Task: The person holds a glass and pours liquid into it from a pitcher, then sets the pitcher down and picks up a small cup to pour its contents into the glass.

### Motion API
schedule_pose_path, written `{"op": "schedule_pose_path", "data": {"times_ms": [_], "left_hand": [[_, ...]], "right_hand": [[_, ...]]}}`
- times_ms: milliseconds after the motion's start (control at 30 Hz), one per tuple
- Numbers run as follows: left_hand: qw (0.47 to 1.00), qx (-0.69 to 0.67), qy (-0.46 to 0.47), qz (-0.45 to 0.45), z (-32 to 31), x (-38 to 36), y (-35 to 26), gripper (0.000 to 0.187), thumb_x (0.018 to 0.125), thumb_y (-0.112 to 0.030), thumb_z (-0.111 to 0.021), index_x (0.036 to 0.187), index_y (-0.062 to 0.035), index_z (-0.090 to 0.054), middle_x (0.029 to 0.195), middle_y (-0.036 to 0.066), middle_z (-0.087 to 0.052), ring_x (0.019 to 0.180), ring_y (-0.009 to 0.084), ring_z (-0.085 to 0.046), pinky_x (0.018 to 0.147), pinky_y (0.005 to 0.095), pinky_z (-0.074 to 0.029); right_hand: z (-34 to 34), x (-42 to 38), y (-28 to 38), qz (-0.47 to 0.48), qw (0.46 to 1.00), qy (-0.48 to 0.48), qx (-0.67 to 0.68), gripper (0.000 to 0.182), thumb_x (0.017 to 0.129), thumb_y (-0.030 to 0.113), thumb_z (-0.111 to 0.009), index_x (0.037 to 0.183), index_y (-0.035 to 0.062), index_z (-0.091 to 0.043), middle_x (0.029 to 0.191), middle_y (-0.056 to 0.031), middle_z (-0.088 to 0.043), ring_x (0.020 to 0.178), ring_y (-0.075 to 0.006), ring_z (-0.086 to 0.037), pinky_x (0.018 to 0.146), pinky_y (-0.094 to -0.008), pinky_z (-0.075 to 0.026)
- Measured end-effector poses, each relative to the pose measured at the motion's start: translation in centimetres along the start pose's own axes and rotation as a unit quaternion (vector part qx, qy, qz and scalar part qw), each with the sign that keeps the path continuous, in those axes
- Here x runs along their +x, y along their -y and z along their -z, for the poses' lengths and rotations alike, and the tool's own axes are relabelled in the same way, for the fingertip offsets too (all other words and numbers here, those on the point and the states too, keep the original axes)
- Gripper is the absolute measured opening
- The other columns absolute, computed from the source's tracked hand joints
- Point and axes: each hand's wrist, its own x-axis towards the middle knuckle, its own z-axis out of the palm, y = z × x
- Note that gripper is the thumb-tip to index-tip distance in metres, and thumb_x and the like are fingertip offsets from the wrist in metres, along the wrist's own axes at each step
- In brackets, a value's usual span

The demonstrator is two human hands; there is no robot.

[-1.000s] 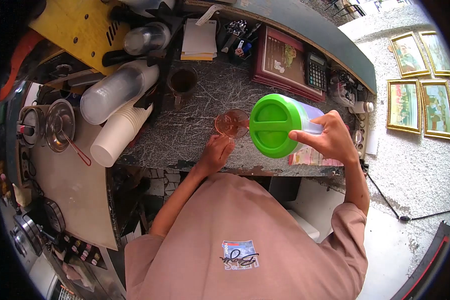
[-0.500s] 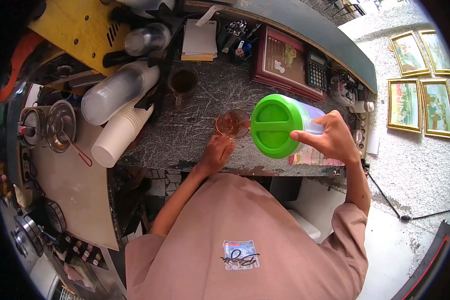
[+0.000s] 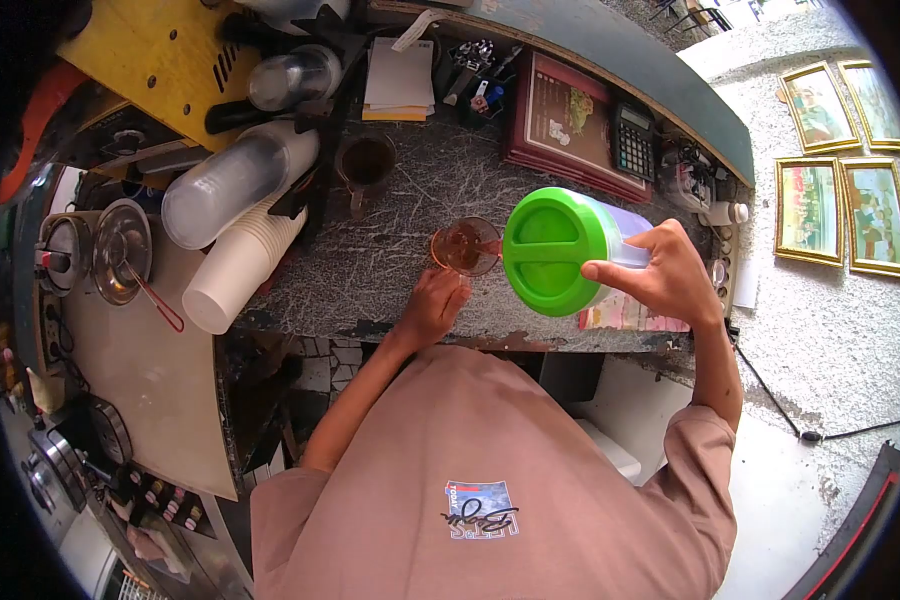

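Observation:
My right hand (image 3: 653, 272) is wrapped round the handle of a clear plastic pitcher with a bright green lid (image 3: 555, 250). The pitcher is tipped to the left, and reddish-brown liquid runs from its spout. Under the spout, a glass mug (image 3: 464, 247) holds some of this liquid. Closed at the near side of that mug, my left hand (image 3: 435, 303) grips it where the handle would be; the handle itself is hidden by the fingers. A second glass mug (image 3: 366, 162) with dark liquid stands farther back on the scratched dark counter (image 3: 360, 290).
Stacked white cups (image 3: 245, 265) and clear plastic cups (image 3: 225, 190) lie to the left. Along the back are a notepad (image 3: 398, 78), maroon menus (image 3: 575, 125) and a calculator (image 3: 632, 140). A strainer with a red handle (image 3: 125, 250) rests at far left.
The pitcher keeps its tilt over the mug, with liquid still flowing. Both hands hold nearly the same positions.

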Motion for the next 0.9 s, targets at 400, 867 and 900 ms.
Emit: {"op": "schedule_pose_path", "data": {"times_ms": [400, 867, 900], "left_hand": [[1.000, -0.016, 0.005, 0.000, -0.17, 0.02, 0.26, 0.026, 0.104, -0.022, -0.048, 0.088, -0.0028, -0.056, 0.083, 0.012, -0.056, 0.083, 0.0332, -0.057, 0.087, 0.0434, -0.041], [1.000, -0.007, 0.006, 0.014, -0.29, -0.22, 0.49, 0.026, 0.104, -0.023, -0.048, 0.090, -0.0028, -0.057, 0.084, 0.013, -0.057, 0.086, 0.0347, -0.058, 0.088, 0.0447, -0.041], [1.000, -0.012, 0.005, 0.009, -0.20, -0.13, 0.31, 0.026, 0.104, -0.023, -0.048, 0.090, -0.0028, -0.057, 0.083, 0.013, -0.057, 0.085, 0.0344, -0.058, 0.088, 0.0443, -0.041]], "right_hand": [[0.37, -0.05, 0.18, -0.015, 1.000, 0.017, -0.006, 0.043, 0.081, 0.039, -0.082, 0.077, -0.0035, -0.077, 0.055, -0.0052, -0.064, 0.047, -0.0075, -0.055, 0.045, -0.0256, -0.041], [0.62, 0.04, 0.21, -0.011, 0.999, 0.023, -0.027, 0.051, 0.081, 0.048, -0.079, 0.077, -0.0026, -0.077, 0.057, -0.0078, -0.066, 0.047, -0.0133, -0.061, 0.047, -0.0283, -0.045], [0.65, 0.02, 0.21, -0.011, 0.999, 0.028, -0.037, 0.056, 0.082, 0.055, -0.076, 0.079, -0.0012, -0.078, 0.058, -0.0093, -0.068, 0.047, -0.0175, -0.064, 0.048, -0.0303, -0.048]]}}
